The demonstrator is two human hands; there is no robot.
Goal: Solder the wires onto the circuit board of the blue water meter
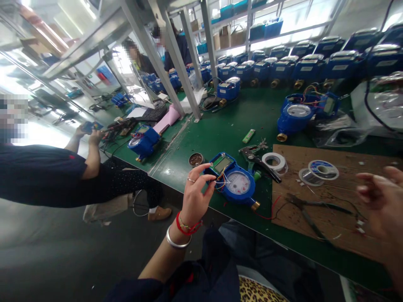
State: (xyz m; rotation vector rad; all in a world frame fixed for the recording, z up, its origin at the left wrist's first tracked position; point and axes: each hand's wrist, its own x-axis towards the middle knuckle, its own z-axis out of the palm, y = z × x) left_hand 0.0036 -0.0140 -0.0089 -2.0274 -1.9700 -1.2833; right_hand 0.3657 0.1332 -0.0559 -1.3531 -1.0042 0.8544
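Observation:
A blue water meter (239,185) with a round dial, an exposed green circuit board and a small display (222,165) lies at the table's front edge. At its left side my left hand (197,193) pinches thin wires (219,181) that run from the board across the dial. Thumb and fingertips are closed together there. My right hand (382,201) hovers over the cardboard's right part, smeared by motion, its fingers partly curled; whether it holds anything I cannot make out. Below it on the cardboard lie cutting pliers (304,206) with dark handles.
Solder spools (323,170), white tape (274,162) and a wire stripper (260,161) lie on or beside the cardboard (285,153). A small round tin (195,159) stands left of the meter. Another opened meter (296,113) stands behind. Metal posts rise mid-table; a co-worker (40,176) sits left.

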